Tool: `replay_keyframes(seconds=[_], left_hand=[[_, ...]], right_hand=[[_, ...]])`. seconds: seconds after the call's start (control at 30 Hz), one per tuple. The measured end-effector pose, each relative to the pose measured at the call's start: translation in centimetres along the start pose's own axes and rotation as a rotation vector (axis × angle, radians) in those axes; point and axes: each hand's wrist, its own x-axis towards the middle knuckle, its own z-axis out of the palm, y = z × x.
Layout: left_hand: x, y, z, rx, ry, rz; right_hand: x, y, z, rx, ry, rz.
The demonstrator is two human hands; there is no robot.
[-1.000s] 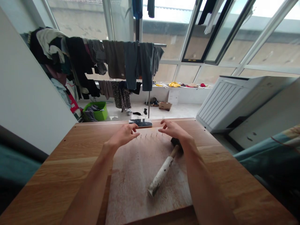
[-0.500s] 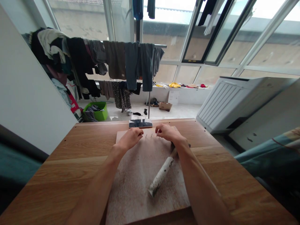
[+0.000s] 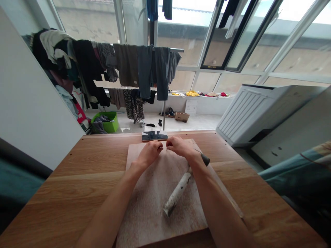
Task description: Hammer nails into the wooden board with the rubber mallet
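Note:
A pale wooden board (image 3: 152, 193) lies on the table, with thin nails standing upright near its far edge. My left hand (image 3: 152, 151) is closed, fingertips pinched together beside the nails; whatever they hold is too small to make out. Just right of it, my right hand (image 3: 178, 146) is also pinched, its fingertips down at a thin nail (image 3: 167, 150). Whether they grip the nail or something finer around it cannot be told. A hammer with a worn white handle (image 3: 177, 194) rests on the board; its dark head (image 3: 205, 159) is partly covered by my right forearm.
A phone (image 3: 154, 135) lies at the far edge of the wooden table (image 3: 85, 186). Beyond are a rack of hanging clothes (image 3: 126, 65), a green basket (image 3: 111, 123) and a cardboard box (image 3: 182, 117) on the floor. A white ridged unit (image 3: 240, 113) stands at the right.
My right hand has moved left along the row of nails, and my left hand has shifted slightly right, so their fingertips are closer together. More of the hammer head shows. The hammer stays put.

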Motion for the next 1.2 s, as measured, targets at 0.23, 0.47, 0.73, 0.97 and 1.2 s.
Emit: replay_keyframes(seconds=[0.23,0.47,0.73,0.97,1.2], left_hand=[[0.1,-0.5,-0.7,-0.057,-0.008,-0.011],[0.1,-0.4,-2.0,-0.122,-0.016,-0.034],[-0.3,0.3,-4.0,-0.319,-0.300,-0.027],[-0.5,0.1,-4.4,-0.316,-0.400,-0.061],[-0.7,-0.3,-4.6,-0.403,-0.483,-0.141]], right_hand=[[-0.1,0.1,-0.3,0.075,-0.019,-0.039],[-0.8,0.2,-1.4,0.206,-0.073,-0.077],[-1.0,-0.3,-1.7,0.335,-0.198,-0.159],[-0.9,-0.4,-1.5,0.428,-0.227,-0.153],[-1.0,0.0,-1.3,0.537,-0.267,-0.116]])
